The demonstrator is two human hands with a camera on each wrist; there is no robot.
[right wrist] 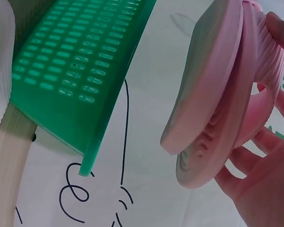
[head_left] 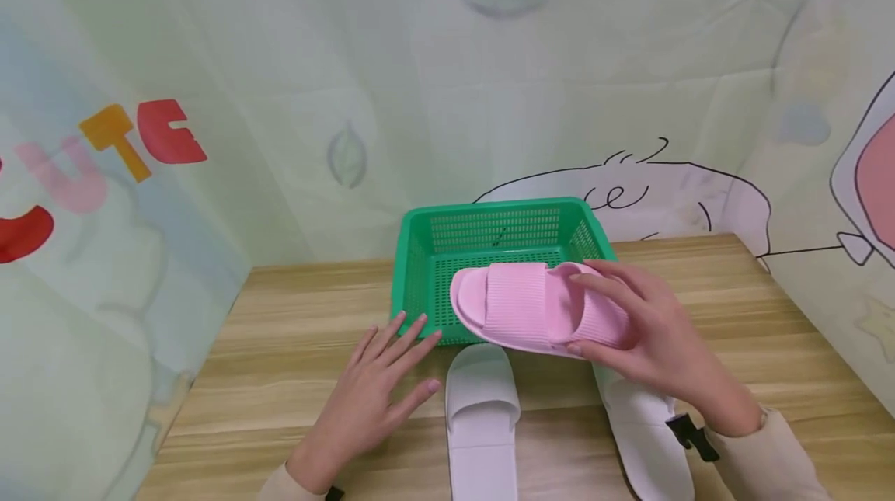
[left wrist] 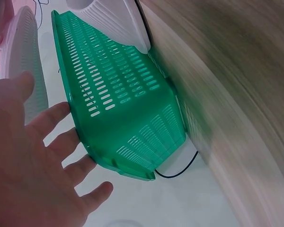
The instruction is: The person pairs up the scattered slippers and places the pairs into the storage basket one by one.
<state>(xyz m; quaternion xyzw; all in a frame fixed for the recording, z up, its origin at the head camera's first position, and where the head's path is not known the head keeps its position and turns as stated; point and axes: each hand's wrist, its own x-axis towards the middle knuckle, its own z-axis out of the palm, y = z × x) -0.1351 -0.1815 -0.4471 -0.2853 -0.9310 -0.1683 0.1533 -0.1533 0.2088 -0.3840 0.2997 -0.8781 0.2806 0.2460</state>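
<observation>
A pair of pink slippers (head_left: pixel 517 303), stacked together, is held in my right hand (head_left: pixel 657 330) above the front right part of a green plastic basket (head_left: pixel 402 276). In the right wrist view both pink soles (right wrist: pixel 203 94) lie against each other, and the thumb and fingers grip the ribbed strap (right wrist: pixel 270 61). My left hand (head_left: pixel 374 384) has its fingers spread at the basket's front left rim; in the left wrist view the fingertips (left wrist: pixel 59 111) overlap that rim, holding nothing. Whether they touch it is hard to tell.
One white slipper (head_left: pixel 482 423) lies in front of the basket on the wooden table (head_left: pixel 301 361). Another white slipper (head_left: pixel 646 435) lies to the right, partly under my right hand and wrist. A printed cloth backdrop (head_left: pixel 419 58) stands behind the table.
</observation>
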